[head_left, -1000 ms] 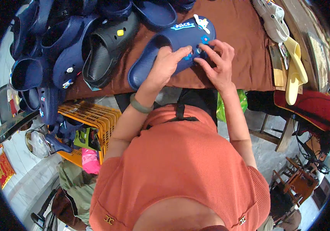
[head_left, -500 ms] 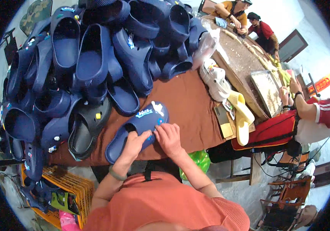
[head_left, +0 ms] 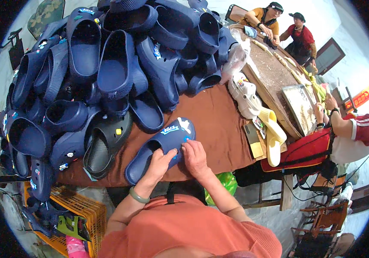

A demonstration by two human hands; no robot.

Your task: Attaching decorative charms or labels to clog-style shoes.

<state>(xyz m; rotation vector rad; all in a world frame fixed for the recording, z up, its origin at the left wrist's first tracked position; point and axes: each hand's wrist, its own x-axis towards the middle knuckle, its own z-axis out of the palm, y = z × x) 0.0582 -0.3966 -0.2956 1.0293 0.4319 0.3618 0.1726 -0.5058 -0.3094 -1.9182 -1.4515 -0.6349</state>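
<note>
Item in hand: one dark blue clog (head_left: 161,146), lying toe-up on the brown cloth-covered table (head_left: 219,124), close to my near edge and angled toward the far right.
Decoration: small charms sit on the clog's upper, a white one near the toe and a blue-and-white one beside it.
Left hand: my left hand (head_left: 162,161) rests on the clog's upper, fingers curled down onto it, pressing rather than lifting.
Right hand: my right hand (head_left: 195,157) lies on the toe side of the same clog, fingers bent onto the upper; whether they pinch anything small I cannot tell.
Stock: a heap of dark blue clogs (head_left: 107,69) covers the far left of the table; one black clog (head_left: 105,144) lies just left of mine.
Right edge: white clogs (head_left: 244,92) and a yellow slipper (head_left: 272,133) lie there.
Below table: an orange crate (head_left: 79,210) stands at my left.
Others: people (head_left: 279,21) work at a neighbouring table.
</note>
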